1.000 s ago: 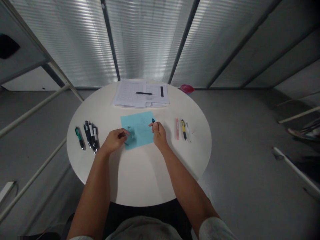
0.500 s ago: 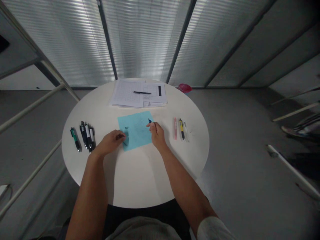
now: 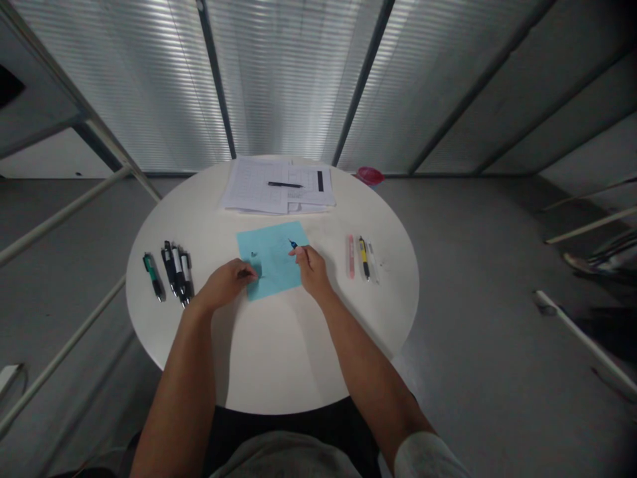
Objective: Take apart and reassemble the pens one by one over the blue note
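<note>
A sheet of light blue paper [image 3: 276, 265] lies on the white round table [image 3: 279, 358]. Over its left edge, my left hand [image 3: 233, 282] is closed in a pinch; a thin dark sliver shows by the fingertips, too small to name. My right hand [image 3: 312, 271], at the sheet's right side, grips a blue pen [image 3: 293, 244] with its narrow tip pointing up and to the left. How much of the pen is in the hand is hidden. One small dark piece [image 3: 253, 254] rests on the paper above my left fingers.
Left of the paper lie a green pen [image 3: 152, 275] and several black-and-white pens [image 3: 175, 269]. To the right are a pink pen [image 3: 351, 257], a yellow-and-black pen [image 3: 364, 257] and a clear piece [image 3: 373, 261]. Behind, a black pen [image 3: 285, 184] rests on printed papers [image 3: 253, 192].
My left hand has shifted slightly right over the paper. The pen in my right hand has tilted further left. The whole view has moved a little.
</note>
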Demonstrator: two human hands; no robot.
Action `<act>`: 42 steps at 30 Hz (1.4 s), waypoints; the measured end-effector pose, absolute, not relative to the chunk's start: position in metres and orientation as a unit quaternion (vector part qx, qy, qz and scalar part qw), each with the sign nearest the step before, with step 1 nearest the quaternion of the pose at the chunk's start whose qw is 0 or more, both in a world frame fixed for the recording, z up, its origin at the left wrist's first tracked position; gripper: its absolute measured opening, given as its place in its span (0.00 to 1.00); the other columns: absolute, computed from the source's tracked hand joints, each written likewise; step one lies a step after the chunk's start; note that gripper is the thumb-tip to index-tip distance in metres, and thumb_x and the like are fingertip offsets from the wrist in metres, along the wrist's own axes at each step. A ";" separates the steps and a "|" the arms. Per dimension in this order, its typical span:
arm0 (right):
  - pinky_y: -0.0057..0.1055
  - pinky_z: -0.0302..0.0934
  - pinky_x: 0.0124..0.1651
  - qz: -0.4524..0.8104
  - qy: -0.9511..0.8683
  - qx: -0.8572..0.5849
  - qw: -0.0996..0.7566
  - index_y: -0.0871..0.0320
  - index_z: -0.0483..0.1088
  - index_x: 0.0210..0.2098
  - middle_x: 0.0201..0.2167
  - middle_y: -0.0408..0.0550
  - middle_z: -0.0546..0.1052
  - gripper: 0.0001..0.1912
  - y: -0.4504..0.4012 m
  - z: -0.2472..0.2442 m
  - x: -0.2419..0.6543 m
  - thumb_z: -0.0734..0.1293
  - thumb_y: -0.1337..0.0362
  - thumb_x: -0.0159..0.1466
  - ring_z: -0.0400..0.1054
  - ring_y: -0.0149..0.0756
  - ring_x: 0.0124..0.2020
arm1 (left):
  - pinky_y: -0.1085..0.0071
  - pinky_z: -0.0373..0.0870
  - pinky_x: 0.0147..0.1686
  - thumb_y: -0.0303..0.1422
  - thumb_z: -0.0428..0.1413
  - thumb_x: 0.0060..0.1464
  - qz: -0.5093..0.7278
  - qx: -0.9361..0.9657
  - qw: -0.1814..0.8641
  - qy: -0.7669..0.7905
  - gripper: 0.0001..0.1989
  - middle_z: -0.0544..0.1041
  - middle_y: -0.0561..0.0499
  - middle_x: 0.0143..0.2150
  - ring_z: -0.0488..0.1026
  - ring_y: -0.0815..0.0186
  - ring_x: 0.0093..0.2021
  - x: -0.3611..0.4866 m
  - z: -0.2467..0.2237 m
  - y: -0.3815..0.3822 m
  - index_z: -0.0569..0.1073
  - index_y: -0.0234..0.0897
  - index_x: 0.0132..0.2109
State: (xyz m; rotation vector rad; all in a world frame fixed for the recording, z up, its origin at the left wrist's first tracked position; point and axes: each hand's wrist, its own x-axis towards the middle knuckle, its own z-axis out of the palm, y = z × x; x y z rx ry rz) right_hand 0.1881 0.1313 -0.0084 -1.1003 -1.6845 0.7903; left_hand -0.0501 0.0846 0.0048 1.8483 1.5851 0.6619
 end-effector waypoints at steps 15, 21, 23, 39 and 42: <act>0.33 0.61 0.44 0.276 -0.766 -0.431 0.389 0.56 0.74 0.36 0.34 0.49 0.77 0.22 0.130 -0.003 0.185 0.55 0.49 0.70 0.70 0.36 0.38 | 0.77 0.55 0.19 0.34 0.65 0.46 0.556 0.359 0.593 0.458 0.13 0.69 0.54 0.25 0.64 0.74 0.22 -0.013 0.013 0.090 0.76 0.35 0.40; 0.32 0.60 0.43 0.261 -0.775 -0.433 0.379 0.55 0.74 0.35 0.33 0.49 0.77 0.21 0.130 -0.001 0.184 0.56 0.49 0.70 0.70 0.36 0.37 | 0.77 0.58 0.18 0.34 0.67 0.44 0.590 0.314 0.612 0.423 0.15 0.73 0.51 0.29 0.67 0.73 0.24 -0.006 0.009 0.096 0.78 0.34 0.41; 0.32 0.59 0.42 0.255 -0.780 -0.434 0.372 0.55 0.73 0.35 0.33 0.48 0.77 0.21 0.130 -0.001 0.184 0.56 0.49 0.70 0.69 0.36 0.37 | 0.78 0.59 0.17 0.35 0.67 0.45 0.599 0.306 0.609 0.419 0.15 0.75 0.49 0.34 0.68 0.72 0.25 -0.005 0.009 0.097 0.78 0.34 0.41; 0.34 0.55 0.44 0.191 -0.812 -0.445 0.327 0.54 0.74 0.36 0.33 0.48 0.78 0.23 0.129 -0.004 0.183 0.54 0.48 0.71 0.69 0.37 0.38 | 0.73 0.73 0.26 0.36 0.67 0.47 0.613 0.288 0.620 0.397 0.17 0.79 0.46 0.42 0.78 0.64 0.38 -0.001 0.011 0.098 0.76 0.36 0.43; 0.34 0.55 0.44 0.186 -0.812 -0.448 0.323 0.54 0.74 0.36 0.33 0.48 0.78 0.23 0.128 -0.004 0.183 0.54 0.48 0.71 0.69 0.36 0.38 | 0.72 0.75 0.29 0.36 0.67 0.47 0.613 0.288 0.623 0.391 0.16 0.79 0.46 0.41 0.78 0.65 0.37 0.000 0.011 0.098 0.76 0.36 0.43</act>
